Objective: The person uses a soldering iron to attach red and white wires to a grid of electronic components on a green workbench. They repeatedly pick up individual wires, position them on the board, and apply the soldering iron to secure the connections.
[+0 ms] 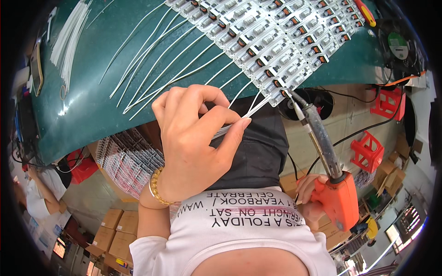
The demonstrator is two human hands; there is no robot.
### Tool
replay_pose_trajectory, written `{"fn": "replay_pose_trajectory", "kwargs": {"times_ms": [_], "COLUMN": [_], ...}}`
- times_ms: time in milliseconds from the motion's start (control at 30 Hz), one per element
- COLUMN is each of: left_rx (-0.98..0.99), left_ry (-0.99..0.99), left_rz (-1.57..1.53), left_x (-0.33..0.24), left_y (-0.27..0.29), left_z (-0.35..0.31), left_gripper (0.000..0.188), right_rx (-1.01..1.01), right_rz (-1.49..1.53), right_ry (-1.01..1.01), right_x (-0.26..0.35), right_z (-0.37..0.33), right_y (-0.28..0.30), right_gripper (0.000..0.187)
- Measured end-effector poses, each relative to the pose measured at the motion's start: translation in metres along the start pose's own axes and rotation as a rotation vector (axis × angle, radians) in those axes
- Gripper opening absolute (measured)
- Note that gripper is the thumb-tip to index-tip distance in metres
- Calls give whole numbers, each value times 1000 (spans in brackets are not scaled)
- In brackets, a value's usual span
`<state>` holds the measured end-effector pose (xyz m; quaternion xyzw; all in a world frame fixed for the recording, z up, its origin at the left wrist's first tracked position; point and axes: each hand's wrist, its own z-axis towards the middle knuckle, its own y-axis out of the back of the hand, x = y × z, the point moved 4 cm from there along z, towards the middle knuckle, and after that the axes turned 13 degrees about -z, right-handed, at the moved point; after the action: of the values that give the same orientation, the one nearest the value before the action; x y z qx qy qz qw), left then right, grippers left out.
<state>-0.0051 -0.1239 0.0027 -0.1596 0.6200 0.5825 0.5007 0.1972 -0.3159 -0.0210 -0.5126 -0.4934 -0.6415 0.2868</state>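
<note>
My left hand (195,126), with a gold bracelet at the wrist, pinches white wires (259,107) between thumb and finger. One wire end reaches the near corner of a panel of small circuit boards (271,34). My right hand (307,193) is wrapped round the orange handle of a soldering gun (341,202), which partly hides the fingers. Its long barrel points up and left, and the tip is at the panel's near corner, by the wire end. Several white wires (159,60) fan out leftward from the panel's left edge.
A bundle of white wires (73,34) lies on the green tabletop (133,23). An orange-and-yellow tool (366,13) and a fan (398,45) are at the far right. Red stools (368,152), cardboard boxes (120,248) and another person's arm (43,191) are beyond the table.
</note>
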Motion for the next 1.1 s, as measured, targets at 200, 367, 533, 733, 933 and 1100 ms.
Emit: {"fn": "replay_pose_trajectory", "kwargs": {"times_ms": [200,367,533,733,933,1100], "left_rx": [-163,-523,-340,-184,-149,-43], "left_ry": [9,8,101,-357,-465,-326], "left_rz": [-158,474,883,567,653,719], "left_x": [5,56,121,89,98,108], "left_y": [29,152,190,121,72,56], "left_z": [-5,31,58,144,242,285], "left_gripper": [15,5,17,24,19,17], "right_rx": [75,98,32,14,46,48], "right_rz": [159,149,257,240,223,216], "right_ry": [259,182,135,177,217,140], "right_x": [-7,3,-8,-1,4,5], "right_z": [33,60,72,97,105,104], "right_y": [-6,-10,-16,-19,-22,-28], "right_gripper": [78,77,73,71,68,67]}}
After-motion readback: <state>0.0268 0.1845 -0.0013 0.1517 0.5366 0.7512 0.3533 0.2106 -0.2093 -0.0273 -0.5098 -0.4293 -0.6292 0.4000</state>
